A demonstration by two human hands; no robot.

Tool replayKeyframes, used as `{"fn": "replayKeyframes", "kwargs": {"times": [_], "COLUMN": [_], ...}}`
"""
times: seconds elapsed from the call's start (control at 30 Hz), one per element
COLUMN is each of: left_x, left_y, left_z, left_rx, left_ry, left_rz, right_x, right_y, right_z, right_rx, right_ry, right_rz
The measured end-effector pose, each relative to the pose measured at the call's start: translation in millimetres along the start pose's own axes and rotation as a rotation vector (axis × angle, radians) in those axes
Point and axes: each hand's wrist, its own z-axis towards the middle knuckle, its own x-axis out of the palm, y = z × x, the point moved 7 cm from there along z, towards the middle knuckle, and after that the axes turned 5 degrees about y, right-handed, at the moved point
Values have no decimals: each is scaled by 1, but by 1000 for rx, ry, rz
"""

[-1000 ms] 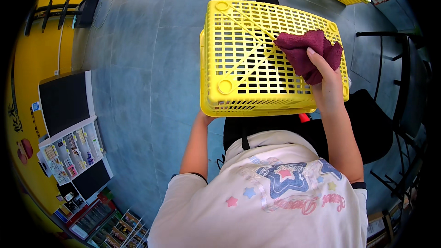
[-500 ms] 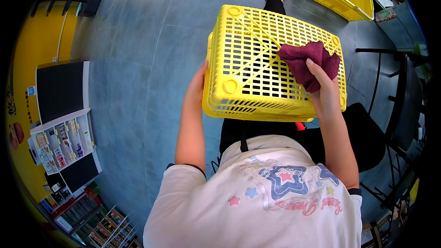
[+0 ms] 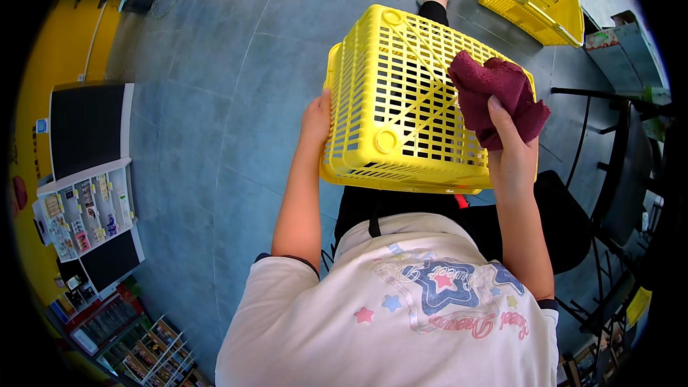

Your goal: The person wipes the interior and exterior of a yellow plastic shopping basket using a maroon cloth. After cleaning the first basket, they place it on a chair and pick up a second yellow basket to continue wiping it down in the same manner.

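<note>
A yellow plastic shopping basket rests over my lap, turned so that its slotted underside faces up and tilts toward the right. My left hand grips the basket's left side near the rim, its fingers partly hidden behind the edge. In my right hand is a bunched dark-red cloth, pinched between thumb and fingers over the basket's right end. Most of the right fingers are hidden under the cloth.
Another yellow basket stands on the grey floor at the far right. Black chairs line the right side. On the left, a white display rack with small packets stands by a yellow wall.
The basket has tilted, its left side turning up into view. My right hand has raised the cloth slightly and shifted it right, and the left hand keeps its grip.
</note>
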Motion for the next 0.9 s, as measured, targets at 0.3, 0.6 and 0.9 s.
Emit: {"fn": "replayKeyframes", "kwargs": {"times": [0.3,0.6,0.9], "left_x": [-3,-4,0], "left_y": [-24,-7,-1], "left_z": [-19,-8,-10], "left_rx": [4,-16,-68], "left_ry": [-112,-69,-47], "left_rz": [202,250,196], "right_x": [73,62,56], "right_y": [-11,-32,-33], "right_z": [-36,-36,-36], "right_rx": [-285,-420,-436], "right_ry": [481,698,666], "right_rz": [-436,-633,-487]}}
